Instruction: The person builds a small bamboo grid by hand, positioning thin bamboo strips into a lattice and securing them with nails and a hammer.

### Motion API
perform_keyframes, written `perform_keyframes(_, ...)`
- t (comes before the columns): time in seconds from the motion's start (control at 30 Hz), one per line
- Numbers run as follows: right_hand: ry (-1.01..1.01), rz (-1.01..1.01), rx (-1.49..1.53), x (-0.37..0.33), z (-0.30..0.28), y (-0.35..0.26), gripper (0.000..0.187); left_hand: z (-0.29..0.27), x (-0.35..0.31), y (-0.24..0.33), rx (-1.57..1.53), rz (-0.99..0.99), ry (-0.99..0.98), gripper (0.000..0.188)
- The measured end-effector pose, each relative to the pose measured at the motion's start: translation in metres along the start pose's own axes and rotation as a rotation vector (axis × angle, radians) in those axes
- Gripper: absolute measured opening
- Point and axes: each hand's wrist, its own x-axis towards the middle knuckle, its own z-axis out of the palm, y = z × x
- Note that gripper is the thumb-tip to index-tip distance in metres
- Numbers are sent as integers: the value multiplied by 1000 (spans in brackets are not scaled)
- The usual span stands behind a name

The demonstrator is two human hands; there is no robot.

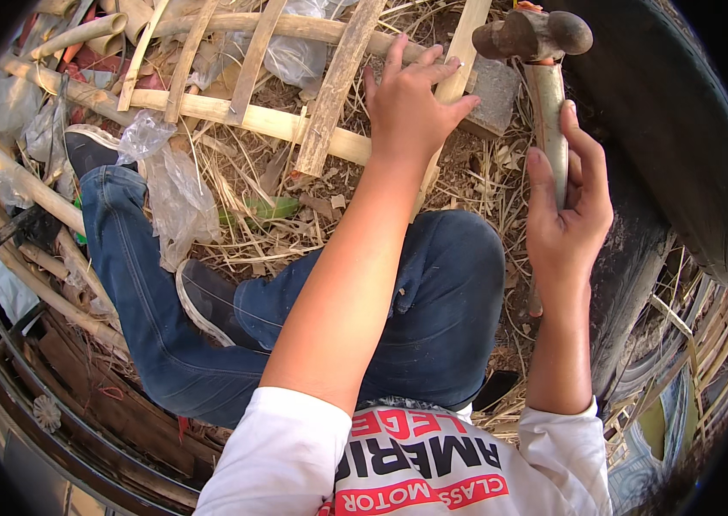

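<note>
My right hand (572,202) is wrapped around the pale handle of a ball-peen hammer (546,99), its dull metal head raised at the top right. My left hand (407,112) lies with spread fingers over a pale bamboo strip (471,34), near where it crosses a bamboo frame. A tiny bright spot shows by its index finger, too small to name. That frame has a split bamboo rail (274,121) with several slats set across it, among them a wider brown slat (330,103). A grey block (495,99) sits under the strip's right side.
My bent legs in jeans (441,301) are close below the frame. Crumpled clear plastic (179,193) and straw litter the dirt. Bamboo poles (33,185) lie at left; a large dark rounded object (674,129) and a weathered beam (631,301) stand at right.
</note>
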Motion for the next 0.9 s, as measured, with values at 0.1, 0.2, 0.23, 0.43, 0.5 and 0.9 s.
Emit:
perform_keyframes(0.1,-148,74,-61,15,1,4,40,0,6,-4,27,4,15,49)
perform_keyframes(0.2,-50,43,7,4,-3,-1,41,0,3,-3,35,18,25,49)
perform_keyframes(0.23,-69,73,-19,6,0,-1,41,0,2,-3,31,26,39,49)
perform_keyframes(0.43,7,-4,73,4,1,8,39,2,11,-4,23,28,49,48)
perform_keyframes(0.5,-68,108,8,9,6,11,40,3,11,-5,8,21,51,49)
perform_keyframes(0.9,-38,75,55,6,-5,5,39,7,-1,-8,-21,20,40,50)
